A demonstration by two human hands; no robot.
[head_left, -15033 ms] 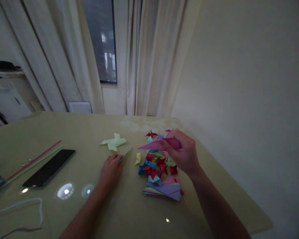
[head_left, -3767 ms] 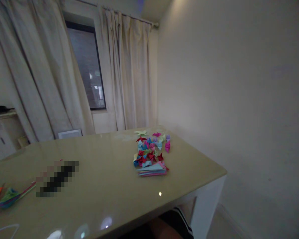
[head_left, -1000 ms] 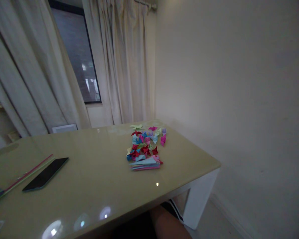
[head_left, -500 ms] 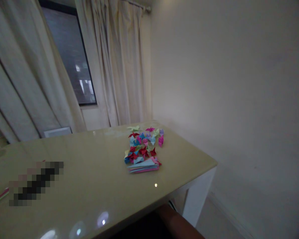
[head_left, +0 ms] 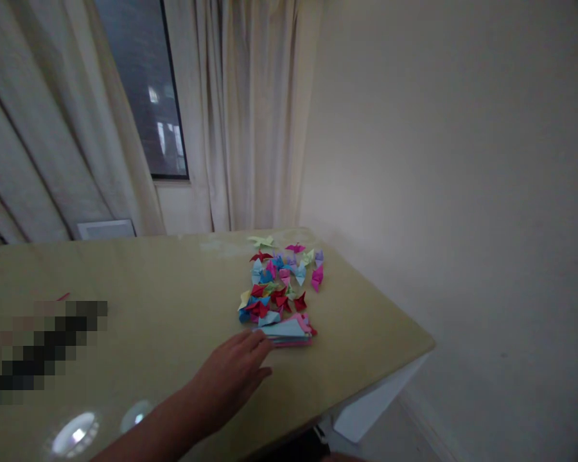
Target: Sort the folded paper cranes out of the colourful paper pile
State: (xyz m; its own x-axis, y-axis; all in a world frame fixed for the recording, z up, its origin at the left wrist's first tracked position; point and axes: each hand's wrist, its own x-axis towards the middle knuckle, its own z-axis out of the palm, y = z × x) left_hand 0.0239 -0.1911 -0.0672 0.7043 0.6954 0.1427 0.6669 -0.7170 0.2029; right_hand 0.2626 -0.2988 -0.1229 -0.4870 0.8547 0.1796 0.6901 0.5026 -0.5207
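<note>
My left hand [head_left: 241, 364] reaches in from the lower left, palm down. Its fingers are stretched out and the thumb stands apart. The fingertips are at the left end of a stack of folded paper pieces [head_left: 289, 329], light blue on top with pink below; whether they press on it I cannot tell. Just behind the stack lie many small folded paper figures, among them a red one [head_left: 300, 301], a magenta one [head_left: 316, 278] and a pale green one [head_left: 262, 242]. My right hand is out of sight; a sliver of skin shows at the bottom edge.
The glossy beige table [head_left: 366, 321] has its right corner near a plain wall [head_left: 453, 160]. A blurred-out dark patch [head_left: 48, 346] lies on the table's left part, with a thin red piece [head_left: 63, 296] beside it. Curtains [head_left: 260, 128] hang behind, by a window.
My left hand has come into view from the lower left and reached the paper stack. The arm at the bottom right has dropped mostly out of view. The camera has shifted slightly.
</note>
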